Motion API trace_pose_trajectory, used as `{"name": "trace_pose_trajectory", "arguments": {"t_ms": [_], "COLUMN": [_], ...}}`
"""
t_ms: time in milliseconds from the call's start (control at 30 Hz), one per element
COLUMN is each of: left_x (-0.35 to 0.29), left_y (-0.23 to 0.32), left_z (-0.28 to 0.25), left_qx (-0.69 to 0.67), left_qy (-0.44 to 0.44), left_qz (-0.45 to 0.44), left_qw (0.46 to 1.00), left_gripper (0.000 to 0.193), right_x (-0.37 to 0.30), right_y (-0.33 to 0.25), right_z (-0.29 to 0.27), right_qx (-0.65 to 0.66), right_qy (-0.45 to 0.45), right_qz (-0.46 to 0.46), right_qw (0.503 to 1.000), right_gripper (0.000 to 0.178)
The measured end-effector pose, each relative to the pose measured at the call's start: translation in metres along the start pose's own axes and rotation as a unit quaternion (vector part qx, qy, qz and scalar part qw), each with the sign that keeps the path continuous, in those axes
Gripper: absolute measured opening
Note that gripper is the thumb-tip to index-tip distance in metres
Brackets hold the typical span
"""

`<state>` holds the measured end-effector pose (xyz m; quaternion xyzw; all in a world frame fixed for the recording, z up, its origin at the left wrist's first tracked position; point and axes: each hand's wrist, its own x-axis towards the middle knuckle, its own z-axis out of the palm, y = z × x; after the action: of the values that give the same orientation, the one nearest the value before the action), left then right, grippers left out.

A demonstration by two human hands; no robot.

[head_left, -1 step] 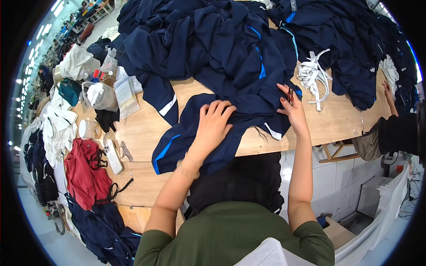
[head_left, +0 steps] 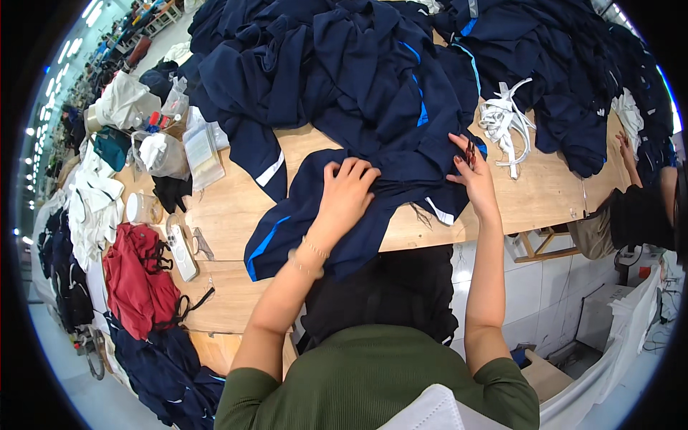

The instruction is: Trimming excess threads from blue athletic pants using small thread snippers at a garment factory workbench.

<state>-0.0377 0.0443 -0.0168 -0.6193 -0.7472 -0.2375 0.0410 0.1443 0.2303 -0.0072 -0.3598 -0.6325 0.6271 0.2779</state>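
A navy garment [head_left: 308,215] with a bright blue stripe and a white patch lies rumpled at the table's near edge. My left hand [head_left: 347,188] presses on it, fingers bent and gathering the cloth. At the garment's right side is my right hand [head_left: 473,172], thumb and fingers curved around a small dark red tool [head_left: 469,153], perhaps thread snips. Its blades are hidden. Both hands touch or nearly touch the cloth. Loose threads [head_left: 423,213] lie by the white patch.
A large heap of navy garments [head_left: 279,72] covers the far side. White bands [head_left: 506,125] lie tangled at right. On the left are a phone [head_left: 182,251], a red cloth bag [head_left: 140,283], a round tub [head_left: 143,208] and plastic bags [head_left: 163,154]. Another person's hand [head_left: 628,154] shows far right.
My left hand and forearm have shifted very slightly, and the cloth under them with it. The right hand stays almost in place.
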Motion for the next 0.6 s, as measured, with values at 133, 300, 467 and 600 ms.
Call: {"name": "trace_pose_trajectory", "arguments": {"t_ms": [133, 300, 467, 600], "left_x": [0.015, 0.023, 0.024, 0.0], "left_y": [-0.031, -0.058, -0.051, -0.038], "left_z": [0.018, -0.001, -0.067, -0.111], "left_qx": [0.016, -0.148, -0.314, -0.408], "left_qy": [0.029, 0.011, -0.075, -0.019], "left_qz": [-0.007, -0.018, -0.114, -0.083], "left_qw": [0.999, 0.989, 0.94, 0.909], "left_gripper": [0.017, 0.015, 0.014, 0.018], "right_x": [-0.01, -0.015, 0.025, 0.005], "right_y": [0.007, -0.006, -0.02, -0.095], "right_z": [-0.016, 0.02, 0.007, -0.005], "right_qx": [-0.235, -0.438, -0.316, -0.086], "right_qy": [0.007, -0.038, -0.073, -0.18], "right_qz": [-0.249, -0.228, -0.303, -0.236], "right_qw": [0.94, 0.869, 0.896, 0.951], "right_gripper": [0.042, 0.039, 0.011, 0.003]}}
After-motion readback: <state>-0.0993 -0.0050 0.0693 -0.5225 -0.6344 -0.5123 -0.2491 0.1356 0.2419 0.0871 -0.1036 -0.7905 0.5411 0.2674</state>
